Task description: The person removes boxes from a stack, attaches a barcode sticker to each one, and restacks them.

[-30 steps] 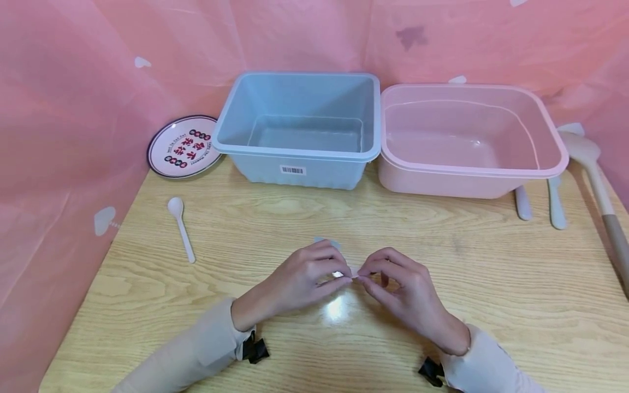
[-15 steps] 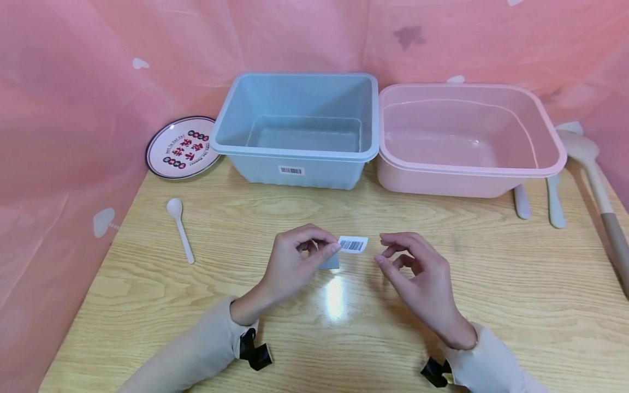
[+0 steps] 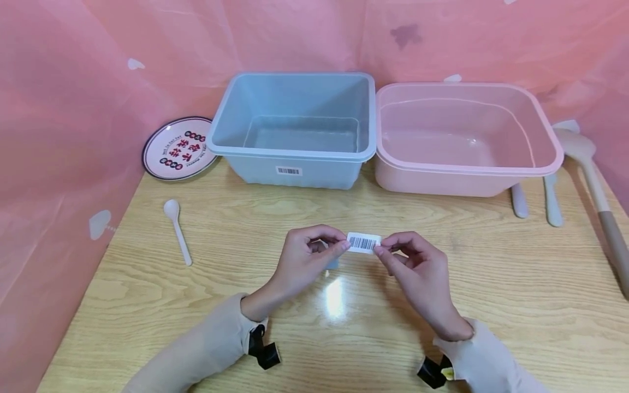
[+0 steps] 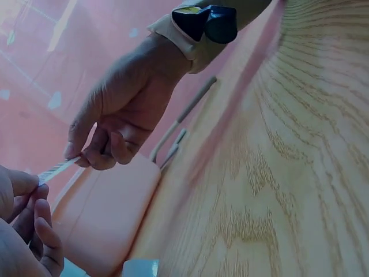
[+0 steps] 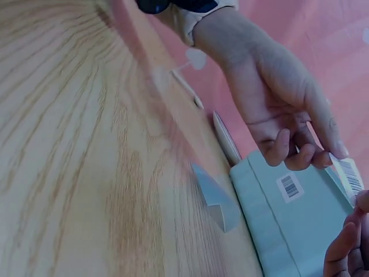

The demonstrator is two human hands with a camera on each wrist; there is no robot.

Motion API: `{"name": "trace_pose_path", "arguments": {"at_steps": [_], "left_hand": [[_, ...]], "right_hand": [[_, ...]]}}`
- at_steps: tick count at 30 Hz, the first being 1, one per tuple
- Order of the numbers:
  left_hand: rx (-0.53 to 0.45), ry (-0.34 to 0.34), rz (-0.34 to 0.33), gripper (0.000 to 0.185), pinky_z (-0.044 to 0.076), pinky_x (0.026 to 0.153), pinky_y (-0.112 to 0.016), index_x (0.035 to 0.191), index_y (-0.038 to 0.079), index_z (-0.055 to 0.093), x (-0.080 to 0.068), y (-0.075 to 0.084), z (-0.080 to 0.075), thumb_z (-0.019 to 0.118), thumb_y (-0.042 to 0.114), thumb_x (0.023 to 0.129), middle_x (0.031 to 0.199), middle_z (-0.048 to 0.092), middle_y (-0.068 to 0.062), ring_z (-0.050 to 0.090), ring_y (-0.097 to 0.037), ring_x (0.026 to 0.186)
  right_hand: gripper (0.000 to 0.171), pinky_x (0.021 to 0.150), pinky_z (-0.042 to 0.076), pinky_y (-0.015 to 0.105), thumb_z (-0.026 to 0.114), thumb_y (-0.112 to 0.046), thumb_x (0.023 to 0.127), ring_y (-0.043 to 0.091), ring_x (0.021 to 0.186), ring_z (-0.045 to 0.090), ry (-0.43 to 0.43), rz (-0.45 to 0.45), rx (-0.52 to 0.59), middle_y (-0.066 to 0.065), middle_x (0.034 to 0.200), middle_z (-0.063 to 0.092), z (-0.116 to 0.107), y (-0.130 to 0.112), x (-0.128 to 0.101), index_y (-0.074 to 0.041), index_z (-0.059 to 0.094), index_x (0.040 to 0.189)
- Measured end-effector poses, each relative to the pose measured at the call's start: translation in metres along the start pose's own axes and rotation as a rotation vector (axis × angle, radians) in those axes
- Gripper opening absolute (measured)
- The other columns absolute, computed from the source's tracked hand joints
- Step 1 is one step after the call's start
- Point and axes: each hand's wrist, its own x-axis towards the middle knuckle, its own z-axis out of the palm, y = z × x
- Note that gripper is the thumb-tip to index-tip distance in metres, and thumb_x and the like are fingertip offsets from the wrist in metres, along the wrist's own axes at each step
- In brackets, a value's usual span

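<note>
A white barcode sticker (image 3: 363, 242) is stretched level between both hands, above the table. My left hand (image 3: 306, 261) pinches its left end between thumb and fingers. At the right end, the thumb and fingertips of my right hand (image 3: 419, 268) pinch it too. The bars face up toward the head camera. Below the left hand lies a small blue-grey piece of paper (image 5: 218, 202), bent up from the table in the right wrist view and mostly covered by the hand in the head view.
Behind the hands stand a blue basin (image 3: 295, 173) with its own barcode label and a pink basin (image 3: 442, 184). A plate (image 3: 162, 147) leans at back left above a white spoon (image 3: 178, 232). Two handles (image 3: 552, 202) and a long ladle (image 3: 597, 191) lie at right.
Both hands were together low over the table, then parted and rose, the left holding the sticker. The right hand has since come back in and taken the sticker's right end.
</note>
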Motion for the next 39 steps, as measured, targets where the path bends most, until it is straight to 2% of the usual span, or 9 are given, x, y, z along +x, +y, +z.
{"name": "trace_pose_path", "arguments": {"at_steps": [5, 9, 11, 16, 21, 25, 32, 36, 39], "left_hand": [[0.098, -0.044, -0.004, 0.005, 0.048, 0.044, -0.024, 0.089, 0.005, 0.073, 0.011, 0.000, 0.005, 0.072, 0.009, 0.086, 0.081, 0.072, -0.008, 0.057, -0.008, 0.055], [0.189, -0.074, 0.046, 0.004, 0.052, 0.053, -0.022, 0.087, 0.008, 0.074, 0.024, 0.000, 0.013, 0.073, 0.011, 0.085, 0.080, 0.073, -0.003, 0.062, -0.003, 0.067], [0.218, -0.079, 0.073, 0.004, 0.052, 0.055, -0.021, 0.086, 0.008, 0.074, 0.030, -0.001, 0.018, 0.073, 0.012, 0.085, 0.080, 0.073, -0.003, 0.062, -0.003, 0.069], [0.249, -0.081, 0.120, 0.006, 0.054, 0.060, -0.018, 0.087, 0.005, 0.074, 0.044, -0.002, 0.034, 0.074, 0.009, 0.084, 0.081, 0.075, -0.006, 0.065, -0.004, 0.069], [0.265, -0.091, 0.158, 0.006, 0.056, 0.066, -0.018, 0.087, 0.003, 0.074, 0.062, -0.001, 0.051, 0.074, 0.008, 0.084, 0.083, 0.075, -0.008, 0.068, -0.009, 0.070], [0.293, -0.095, 0.150, 0.006, 0.053, 0.065, -0.013, 0.086, 0.004, 0.074, 0.073, -0.002, 0.059, 0.073, 0.010, 0.085, 0.082, 0.075, -0.006, 0.066, -0.007, 0.069], [0.404, -0.073, 0.146, 0.006, 0.048, 0.064, -0.005, 0.087, 0.009, 0.075, 0.091, -0.007, 0.077, 0.073, 0.014, 0.086, 0.082, 0.075, 0.000, 0.064, 0.000, 0.069], [0.494, -0.038, 0.153, 0.006, 0.040, 0.073, -0.003, 0.087, 0.017, 0.076, 0.105, -0.010, 0.088, 0.072, 0.022, 0.087, 0.083, 0.075, 0.009, 0.062, 0.007, 0.069], [0.513, -0.003, 0.162, 0.007, 0.038, 0.073, -0.004, 0.088, 0.019, 0.077, 0.113, -0.013, 0.097, 0.072, 0.024, 0.087, 0.084, 0.075, 0.011, 0.062, 0.008, 0.068]], "right_hand": [[0.015, 0.053, 0.050, 0.012, 0.068, 0.011, 0.082, 0.002, 0.074, 0.064, 0.059, 0.022, -0.002, -0.004, 0.088, 0.066, -0.006, 0.003, 0.000, 0.012, 0.060, 0.094], [0.018, 0.051, 0.050, 0.013, 0.068, 0.010, 0.083, 0.003, 0.075, 0.065, 0.125, 0.059, -0.067, -0.006, 0.087, 0.067, -0.013, 0.006, 0.002, 0.009, 0.062, 0.101], [0.018, 0.048, 0.048, 0.015, 0.068, 0.008, 0.084, 0.004, 0.068, 0.062, 0.151, 0.080, -0.085, -0.006, 0.085, 0.068, -0.016, 0.007, 0.003, 0.008, 0.065, 0.101], [0.010, 0.043, 0.041, 0.018, 0.069, 0.002, 0.085, 0.007, 0.051, 0.051, 0.214, 0.118, -0.103, -0.003, 0.081, 0.068, -0.029, 0.010, 0.008, 0.005, 0.069, 0.095], [0.009, 0.044, 0.043, 0.018, 0.069, 0.002, 0.085, 0.008, 0.050, 0.049, 0.270, 0.121, -0.132, -0.004, 0.079, 0.068, -0.045, 0.011, 0.016, 0.006, 0.068, 0.093], [0.009, 0.045, 0.045, 0.015, 0.069, 0.002, 0.085, 0.006, 0.051, 0.049, 0.279, 0.098, -0.184, -0.008, 0.080, 0.067, -0.054, 0.014, 0.023, 0.007, 0.068, 0.093], [0.008, 0.042, 0.043, 0.014, 0.071, -0.003, 0.085, 0.002, 0.050, 0.050, 0.274, 0.114, -0.285, -0.012, 0.079, 0.066, -0.072, 0.021, 0.033, 0.003, 0.068, 0.091], [0.008, 0.043, 0.043, 0.012, 0.071, -0.005, 0.085, 0.000, 0.050, 0.051, 0.300, 0.110, -0.332, -0.015, 0.075, 0.065, -0.083, 0.028, 0.041, 0.001, 0.068, 0.090], [0.011, 0.044, 0.044, 0.010, 0.072, -0.006, 0.085, -0.002, 0.052, 0.053, 0.326, 0.104, -0.360, -0.018, 0.075, 0.064, -0.089, 0.032, 0.045, 0.003, 0.068, 0.091]]}}
